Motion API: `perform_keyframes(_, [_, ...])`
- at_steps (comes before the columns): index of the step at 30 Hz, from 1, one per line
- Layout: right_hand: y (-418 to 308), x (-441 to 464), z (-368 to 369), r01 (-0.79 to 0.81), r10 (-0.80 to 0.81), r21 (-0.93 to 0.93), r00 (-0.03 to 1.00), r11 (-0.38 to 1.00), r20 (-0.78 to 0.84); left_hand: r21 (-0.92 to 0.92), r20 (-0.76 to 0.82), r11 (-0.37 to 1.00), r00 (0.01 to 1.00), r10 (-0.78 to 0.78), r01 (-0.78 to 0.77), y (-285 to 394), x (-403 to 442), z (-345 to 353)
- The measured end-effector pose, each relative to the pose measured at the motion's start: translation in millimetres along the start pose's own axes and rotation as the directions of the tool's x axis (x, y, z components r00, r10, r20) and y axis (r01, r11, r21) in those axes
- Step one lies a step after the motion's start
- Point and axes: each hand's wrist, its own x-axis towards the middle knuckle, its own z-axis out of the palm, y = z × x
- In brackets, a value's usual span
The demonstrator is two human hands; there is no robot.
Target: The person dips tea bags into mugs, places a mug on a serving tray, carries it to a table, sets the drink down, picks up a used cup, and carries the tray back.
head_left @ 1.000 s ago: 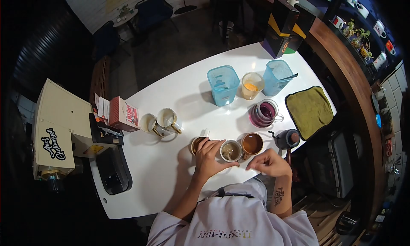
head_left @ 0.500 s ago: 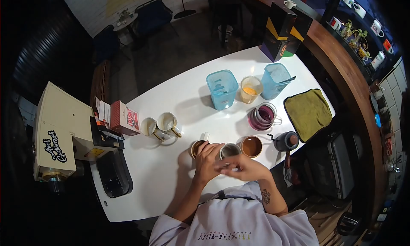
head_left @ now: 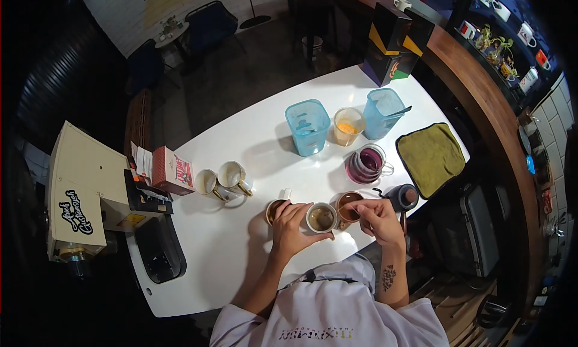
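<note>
- I read black script, apparently "Aref Gustiansyah", on the cream machine (head_left: 75, 190) at left.
- Nearest me, the shirt (head_left: 328, 308) seems to say "THANKSINSOMNIA".
- The red box (head_left: 173, 169)'s lettering I can't resolve.

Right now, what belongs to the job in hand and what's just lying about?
In the job, likely: left cup and middle cup by left hand; brown-filled cup by right hand.

Lying about, apparently: olive cloth, patterned box, two clear mugs.
</note>
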Motion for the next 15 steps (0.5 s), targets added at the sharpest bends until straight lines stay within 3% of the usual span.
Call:
perform_keyframes(5, [11, 16, 30, 0.008, -0.007, -0.026, 0.999, 1.0, 0.033, 0.007, -0.02, 0.999, 0.999, 0.033, -0.033, -2, -1, 1])
perform_keyframes(8, [16, 19, 48, 0.002, 0.022, -0.104, 0.972, 0.995, 0.235, 0.0, -0.035, 1.0, 0.999, 0.025, -0.025, -5, -3, 3])
perform_keyframes(9, [16, 19, 49, 0.003, 0.022, -0.104, 0.971, 0.995, 0.237, 0.001, -0.036, 1.0, 0.999, 0.025, -0.025, -9, -4, 6])
perform_keyframes(11, [17, 18, 51, 0.118, 0.05, -0.346, 0.896, 0.931, 0.442, 0.018, -0.038, 0.998, 0.997, 0.065, -0.064, -17, -6, 12])
perform_keyframes(12, [15, 16, 50, 0.259, -0.029, -0.384, 0.858, 0.886, 0.512, 0.018, -0.038, 0.998, 0.997, 0.064, -0.063, -16, -5, 11])
perform_keyframes(13, [16, 14, 45, 0.258, -0.028, -0.385, 0.859, 0.886, 0.512, 0.011, -0.032, 0.998, 0.997, 0.063, -0.063, -15, -4, 9])
perform_keyframes(15, [17, 10, 33, 0.428, -0.066, -0.42, 0.759, 0.8, 0.648, 0.0, -0.025, 0.998, 0.998, 0.066, -0.066, -11, -3, 5])
